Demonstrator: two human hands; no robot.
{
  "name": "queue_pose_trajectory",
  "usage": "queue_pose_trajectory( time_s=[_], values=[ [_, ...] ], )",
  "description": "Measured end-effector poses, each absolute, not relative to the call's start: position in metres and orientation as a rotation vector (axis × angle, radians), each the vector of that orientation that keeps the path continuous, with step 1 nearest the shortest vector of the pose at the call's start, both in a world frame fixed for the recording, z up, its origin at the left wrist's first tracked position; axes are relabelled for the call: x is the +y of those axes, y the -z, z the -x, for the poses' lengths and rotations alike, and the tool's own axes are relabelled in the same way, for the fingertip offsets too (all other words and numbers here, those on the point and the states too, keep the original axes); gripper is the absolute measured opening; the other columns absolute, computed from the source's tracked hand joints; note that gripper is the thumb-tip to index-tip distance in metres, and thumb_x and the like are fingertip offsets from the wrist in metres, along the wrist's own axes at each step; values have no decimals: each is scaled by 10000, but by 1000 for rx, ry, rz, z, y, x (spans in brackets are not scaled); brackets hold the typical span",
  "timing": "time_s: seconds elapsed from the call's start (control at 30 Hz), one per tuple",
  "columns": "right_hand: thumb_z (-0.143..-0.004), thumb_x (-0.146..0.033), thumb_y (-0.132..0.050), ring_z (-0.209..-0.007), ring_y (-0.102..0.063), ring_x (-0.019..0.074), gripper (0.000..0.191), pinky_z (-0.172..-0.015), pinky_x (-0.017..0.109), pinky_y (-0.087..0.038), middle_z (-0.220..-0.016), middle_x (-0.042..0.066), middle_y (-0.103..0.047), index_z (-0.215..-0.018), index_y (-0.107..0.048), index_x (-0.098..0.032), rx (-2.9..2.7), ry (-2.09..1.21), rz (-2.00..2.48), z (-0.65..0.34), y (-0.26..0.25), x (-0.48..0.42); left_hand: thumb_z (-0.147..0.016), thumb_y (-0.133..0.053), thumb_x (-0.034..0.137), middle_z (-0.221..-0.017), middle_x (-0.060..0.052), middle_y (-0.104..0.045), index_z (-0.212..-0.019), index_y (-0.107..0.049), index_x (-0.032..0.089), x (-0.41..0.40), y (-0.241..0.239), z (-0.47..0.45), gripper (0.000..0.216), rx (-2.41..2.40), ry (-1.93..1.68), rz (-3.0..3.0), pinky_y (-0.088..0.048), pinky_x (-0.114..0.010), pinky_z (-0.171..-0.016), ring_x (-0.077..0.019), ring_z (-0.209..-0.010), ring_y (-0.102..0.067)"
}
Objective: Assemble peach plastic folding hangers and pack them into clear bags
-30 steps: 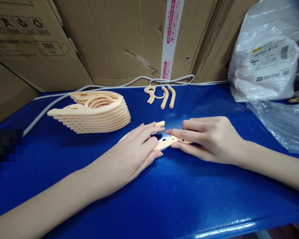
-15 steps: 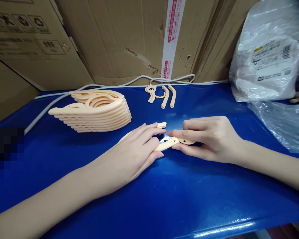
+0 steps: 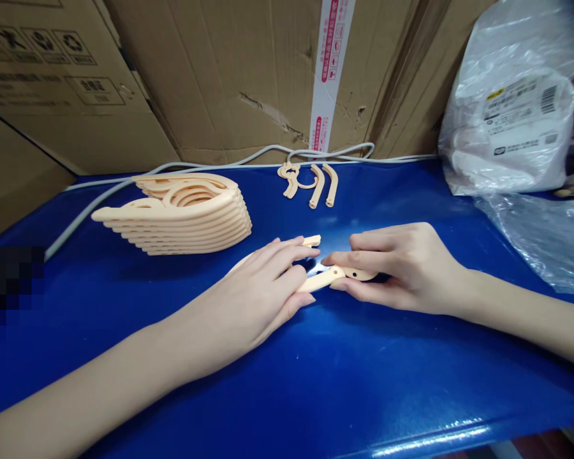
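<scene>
My left hand (image 3: 268,287) lies over a curved cream plastic piece (image 3: 321,279), which looks like part of a folding hanger. Its thumb is on the near side and its fingers reach across, so the hand is closed on the piece. The near arm of that piece ends in a small hole. Pinched between the thumb and fingers of my right hand (image 3: 397,268) is a smaller cream plastic piece (image 3: 361,274) with a dark hole. The two pieces meet end to end, but fingers hide part of the joint.
At the left is a stack of cream plastic hangers (image 3: 196,223). Two curved cream arms (image 3: 331,186) and an animal-shaped part with a hook (image 3: 289,175) lie at the back of the blue table (image 3: 287,395). A grey cable (image 3: 263,153), cardboard boxes (image 3: 229,76) and a plastic bag (image 3: 511,127) border it.
</scene>
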State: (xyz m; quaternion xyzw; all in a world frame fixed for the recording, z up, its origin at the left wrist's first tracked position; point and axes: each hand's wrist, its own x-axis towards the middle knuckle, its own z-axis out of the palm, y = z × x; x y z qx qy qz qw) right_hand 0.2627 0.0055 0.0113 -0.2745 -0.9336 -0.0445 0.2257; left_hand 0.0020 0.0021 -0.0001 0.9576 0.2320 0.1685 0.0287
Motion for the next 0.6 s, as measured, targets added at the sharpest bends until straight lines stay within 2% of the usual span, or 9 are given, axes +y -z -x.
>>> queue_pose_trajectory(
  time_s=[0.3, 0.6],
  values=[
    [-1005, -328, -578, -517, -418, 109, 259, -508, 285, -270, -602, -29, -517, -997, -781, -167, -2588, 102, 716, -261, -12, 6, -1087, -371, 283, -1450, -163, -571, -1019, -621, 149, 1, 0, -1, 292, 725, -495, -2865, -359, -506, -1240, -267, -1470, -429],
    [-992, -325, -595, -504, -426, 108, 233, -507, 296, -261, -601, -26, -538, -963, -778, -184, -2636, 62, 743, -261, -15, 6, -1088, -365, 279, -1462, -171, -562, -991, -610, 156, -2, -3, -1, 291, 716, -454, -2833, -368, -506, -1231, -258, -1469, -425]
  ],
)
